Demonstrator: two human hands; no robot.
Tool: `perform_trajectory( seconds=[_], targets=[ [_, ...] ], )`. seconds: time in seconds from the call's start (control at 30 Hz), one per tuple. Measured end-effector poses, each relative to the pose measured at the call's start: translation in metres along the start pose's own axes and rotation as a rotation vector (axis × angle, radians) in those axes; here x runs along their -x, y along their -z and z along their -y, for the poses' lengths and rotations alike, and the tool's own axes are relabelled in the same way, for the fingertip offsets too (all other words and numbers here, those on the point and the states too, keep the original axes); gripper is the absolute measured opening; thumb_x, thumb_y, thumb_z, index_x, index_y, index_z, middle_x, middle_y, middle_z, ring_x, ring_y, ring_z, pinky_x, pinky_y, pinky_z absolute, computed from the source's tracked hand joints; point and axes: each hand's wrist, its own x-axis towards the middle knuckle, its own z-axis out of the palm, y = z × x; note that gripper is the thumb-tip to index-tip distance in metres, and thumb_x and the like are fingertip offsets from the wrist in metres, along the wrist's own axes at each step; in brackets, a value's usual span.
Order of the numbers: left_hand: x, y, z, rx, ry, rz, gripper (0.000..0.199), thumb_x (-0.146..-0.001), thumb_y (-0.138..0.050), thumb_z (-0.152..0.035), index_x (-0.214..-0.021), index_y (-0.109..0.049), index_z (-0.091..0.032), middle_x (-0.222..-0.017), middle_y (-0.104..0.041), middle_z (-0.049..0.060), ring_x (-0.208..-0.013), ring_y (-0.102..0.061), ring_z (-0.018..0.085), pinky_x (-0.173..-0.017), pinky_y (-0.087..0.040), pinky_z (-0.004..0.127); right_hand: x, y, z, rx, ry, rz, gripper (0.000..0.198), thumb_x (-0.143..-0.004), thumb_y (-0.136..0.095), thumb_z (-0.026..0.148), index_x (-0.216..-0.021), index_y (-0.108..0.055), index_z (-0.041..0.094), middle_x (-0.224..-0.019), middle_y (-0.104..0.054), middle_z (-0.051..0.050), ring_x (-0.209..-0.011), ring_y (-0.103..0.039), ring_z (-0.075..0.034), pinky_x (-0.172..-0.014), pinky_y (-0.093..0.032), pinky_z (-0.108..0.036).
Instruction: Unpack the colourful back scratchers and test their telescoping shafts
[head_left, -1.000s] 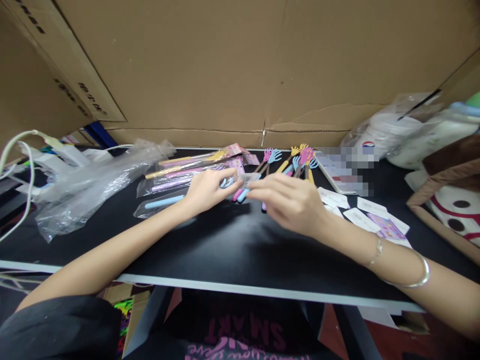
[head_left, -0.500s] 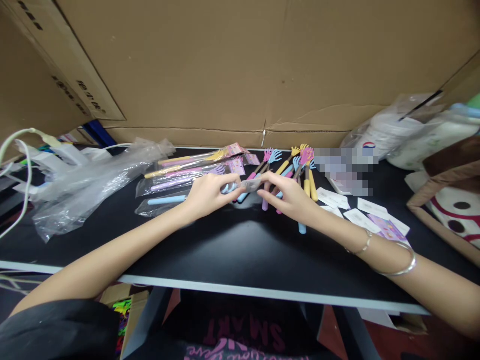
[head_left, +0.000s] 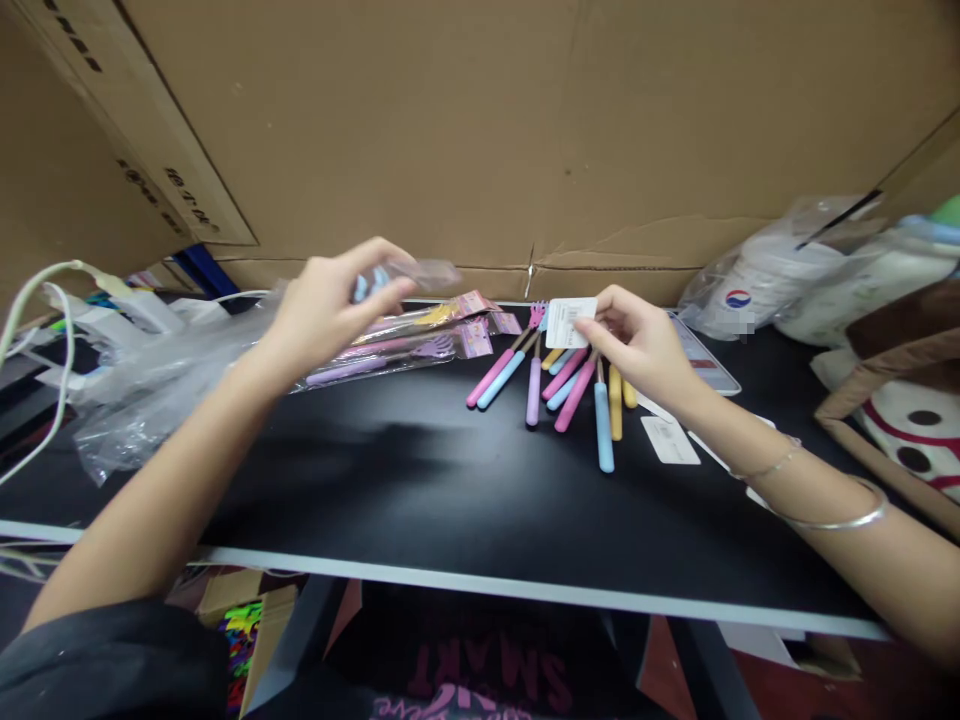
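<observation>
Head view: left grip (head_left: pixel 321 302) encloses bagged scratcher (head_left: pixel 361 288), right grip (head_left: pixel 643 342) pinches card (head_left: pixel 565 319) by edge.

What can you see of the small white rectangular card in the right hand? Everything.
The small white rectangular card looks like thin, stiff paper, flat, with dark print too small to read. Its printed face is toward the camera. The bare right hand pinches its right side, thumb across the near face. In view it overlaps the colourful-handled sticks behind; contact with them can't be told.

Passage along front tabletop (head_left: pixel 450 510); loose scratchers (head_left: pixel 576 400) obstruct behind.
</observation>
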Motion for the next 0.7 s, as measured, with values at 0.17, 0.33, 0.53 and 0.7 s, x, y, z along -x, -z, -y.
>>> perform_trajectory(
  seconds=[0.17,0.33,0.53,0.7],
  targets=[
    [-0.006,0.021,0.032,0.192,0.152,-0.038,0.052,-0.090,-0.036,-0.064,-0.107,-0.058,-0.020,-0.069,-0.061,0.000,-0.046,-0.035,0.008,-0.048,-0.031,0.024,-0.001,0.001,-0.005,0.100,0.018,0.043,0.024,-0.088,-0.053,0.042,-0.076,-0.048,0.022,-0.067,-0.057,0.001,-0.060,-0.053,-0.012,-0.054,-0.041,-0.025],
    [-0.005,0.009,0.048,0.399,0.244,-0.068,0.051,-0.088,-0.039,-0.066,-0.110,-0.057,-0.024,-0.072,-0.059,-0.001,-0.049,-0.034,0.008,-0.049,-0.028,0.025,-0.001,0.003,-0.009,0.409,0.146,0.176,0.016,-0.091,-0.048,0.035,-0.085,-0.053,0.021,-0.066,-0.059,0.001,-0.057,-0.053,-0.013,-0.053,-0.039,-0.026],
    [-0.006,0.004,0.047,0.555,0.325,-0.046,0.047,-0.089,-0.038,-0.062,-0.111,-0.055,-0.024,-0.074,-0.059,-0.001,-0.048,-0.029,0.008,-0.047,-0.027,0.025,0.024,0.034,0.001,0.789,0.454,0.203,0.017,-0.093,-0.046,0.023,-0.093,-0.062,0.023,-0.082,-0.066,-0.005,-0.078,-0.058,-0.019,-0.064,-0.043,-0.030],
    [-0.005,0.002,0.044,0.572,0.340,-0.009,0.052,-0.088,-0.037,-0.063,-0.116,-0.055,-0.023,-0.082,-0.063,0.001,-0.048,-0.027,0.008,-0.050,-0.028,0.027,0.075,0.084,0.000,0.869,0.396,0.200,0.014,-0.090,-0.054,0.027,-0.099,-0.064,0.026,-0.086,-0.068,-0.006,-0.075,-0.058,-0.019,-0.062,-0.047,-0.033]
  ],
)
